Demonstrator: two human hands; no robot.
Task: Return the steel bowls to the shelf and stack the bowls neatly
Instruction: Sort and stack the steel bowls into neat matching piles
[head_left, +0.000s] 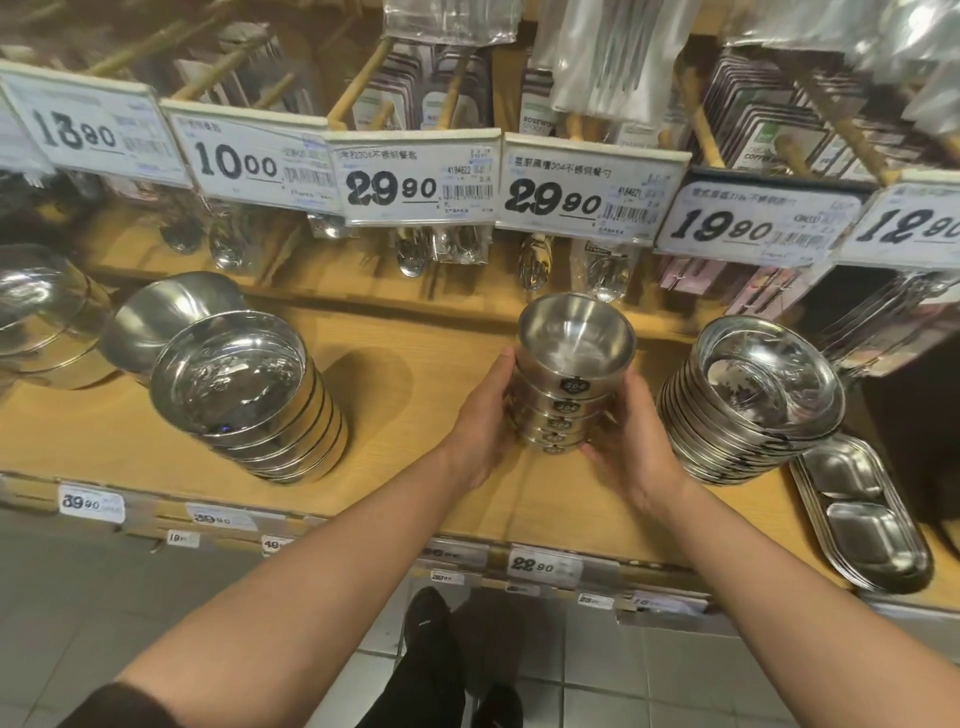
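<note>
Left hand (485, 415) and right hand (631, 441) clasp a stack of small steel bowls (569, 379) from either side, fingers curled round its walls, stack sitting on or just above the wooden shelf (415, 415), contact unclear. Just right of the grip a stack of shallow steel plates (753, 400), beyond it divided trays (862, 514); well left a taller stack of larger bowls (249, 395), one loose bowl (166, 312) behind; price tags (415, 179) hang above

Bowl stack (566, 384) btwn both hands
</note>
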